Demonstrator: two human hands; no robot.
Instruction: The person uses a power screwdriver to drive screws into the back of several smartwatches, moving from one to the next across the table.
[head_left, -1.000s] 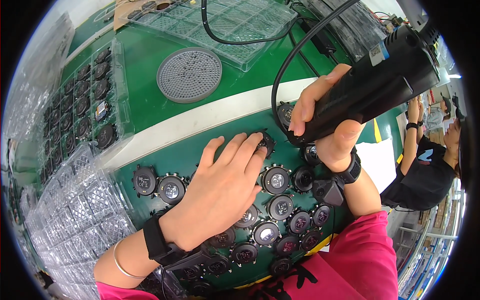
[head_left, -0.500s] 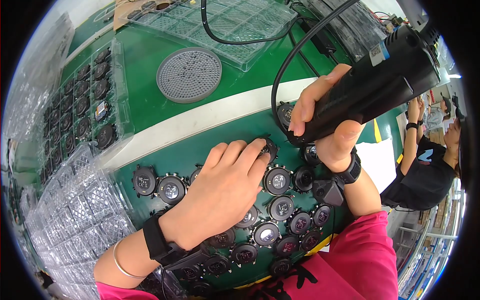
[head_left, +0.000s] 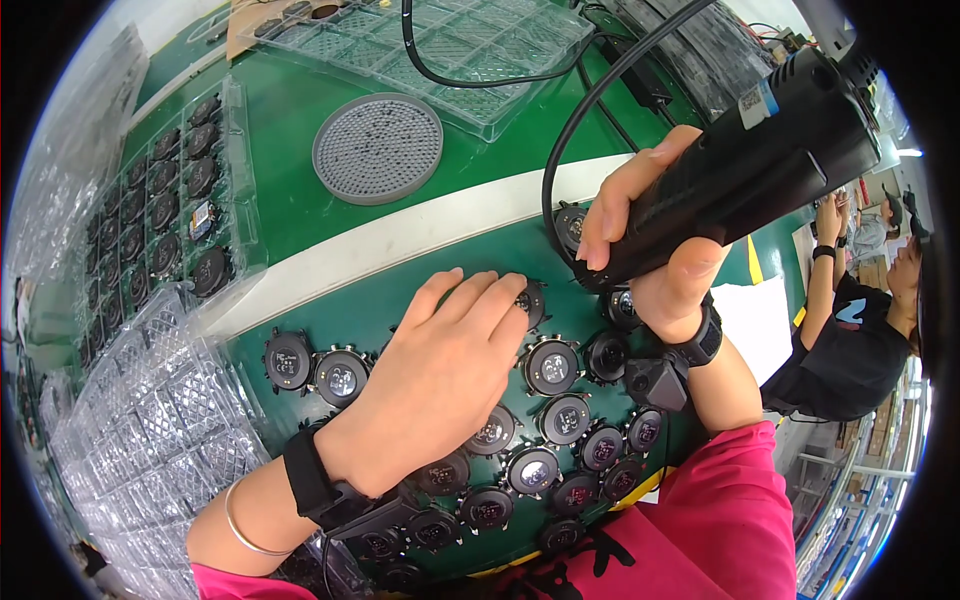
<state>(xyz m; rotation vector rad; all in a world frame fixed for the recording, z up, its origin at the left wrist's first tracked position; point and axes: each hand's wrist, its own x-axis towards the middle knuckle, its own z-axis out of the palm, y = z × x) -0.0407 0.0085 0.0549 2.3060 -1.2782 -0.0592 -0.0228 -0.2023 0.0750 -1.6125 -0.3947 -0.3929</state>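
Note:
My right hand (head_left: pixel 625 215) is wrapped round a thick black corded electric screwdriver (head_left: pixel 760 160), tilted with its narrow end down to the left. That end reaches low beside a round watch case (head_left: pixel 571 226); whether it touches anything I cannot tell. My left hand (head_left: pixel 455 345) lies palm down over the mat, its fingertips bent onto another black watch case (head_left: pixel 533 303) that is partly hidden beneath them. Around and below both hands lie several more watch cases, face down with printed backs, such as one watch case (head_left: pixel 551 366) just below my left fingers.
A round grey dish (head_left: pixel 378 150) of tiny dark screws stands beyond a white strip (head_left: pixel 400 230). Clear plastic trays (head_left: pixel 150 400) are stacked at the left, near a tray of watch parts (head_left: pixel 165 205). A black cable (head_left: pixel 555 150) loops overhead. Another person (head_left: pixel 850 340) sits at the right.
My left hand has slid slightly left, and the watch case under its fingertips has shifted with it. A neighbouring case below moved slightly left too. My right hand and the screwdriver look unmoved.

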